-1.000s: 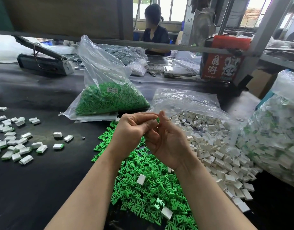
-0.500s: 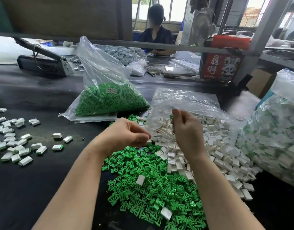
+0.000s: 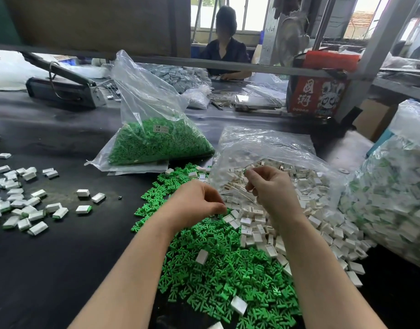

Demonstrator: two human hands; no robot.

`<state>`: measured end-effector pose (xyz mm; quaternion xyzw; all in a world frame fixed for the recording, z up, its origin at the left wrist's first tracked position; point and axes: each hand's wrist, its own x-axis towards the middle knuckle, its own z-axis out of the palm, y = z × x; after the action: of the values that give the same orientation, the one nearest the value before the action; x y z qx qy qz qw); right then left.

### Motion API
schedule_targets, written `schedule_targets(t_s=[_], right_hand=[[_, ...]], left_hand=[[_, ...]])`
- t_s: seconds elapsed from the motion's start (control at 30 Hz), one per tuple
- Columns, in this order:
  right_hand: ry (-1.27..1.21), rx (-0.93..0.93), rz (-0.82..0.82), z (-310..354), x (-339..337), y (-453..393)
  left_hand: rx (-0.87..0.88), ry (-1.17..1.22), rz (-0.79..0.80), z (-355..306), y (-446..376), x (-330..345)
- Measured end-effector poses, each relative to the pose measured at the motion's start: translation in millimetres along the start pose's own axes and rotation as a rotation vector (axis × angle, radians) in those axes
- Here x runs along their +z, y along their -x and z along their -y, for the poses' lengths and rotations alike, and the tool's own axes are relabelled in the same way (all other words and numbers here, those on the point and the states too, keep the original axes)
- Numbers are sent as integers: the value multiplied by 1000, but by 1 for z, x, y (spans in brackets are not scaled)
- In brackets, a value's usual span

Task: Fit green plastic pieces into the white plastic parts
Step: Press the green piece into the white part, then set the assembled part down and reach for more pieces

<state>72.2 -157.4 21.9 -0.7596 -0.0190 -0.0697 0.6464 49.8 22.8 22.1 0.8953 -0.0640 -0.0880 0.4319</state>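
A worker's two bare hands hovered over a black, matte worktable (image 3: pixel 62 269) heaped with small moulded parts. The left hand (image 3: pixel 194 203) curled knuckles-up at the edge of a loose pile of green plastic pieces (image 3: pixel 218 269), flat and branched like tiny fans, its fingertips reaching down where green met white; what they pinched could not be told. The right hand (image 3: pixel 270 188) was raised above a spill of white plastic parts (image 3: pixel 311 210), glossy little rectangular shells, with thumb and forefinger nipped narrowly on a small piece showing a fleck of green. Crinkled clear bags stood around: a bag of green pieces (image 3: pixel 156 141) behind the pile, a bag of finished parts (image 3: pixel 394 193) at the right. Assembled white-and-green parts (image 3: pixel 21 203) lay scattered at the left.
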Motion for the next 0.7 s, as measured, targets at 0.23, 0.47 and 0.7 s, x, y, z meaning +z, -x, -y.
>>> schedule_targets(t_s=[0.23, 0.47, 0.7], right_hand=[[-19, -22, -20, 1, -2, 0], [1, -23, -27, 2, 0, 2], [-30, -23, -27, 5, 1, 5]], left_hand=[[68, -291, -140, 5, -8, 37], [91, -411, -95, -3, -5, 35], [29, -352, -2, -8, -3, 31]])
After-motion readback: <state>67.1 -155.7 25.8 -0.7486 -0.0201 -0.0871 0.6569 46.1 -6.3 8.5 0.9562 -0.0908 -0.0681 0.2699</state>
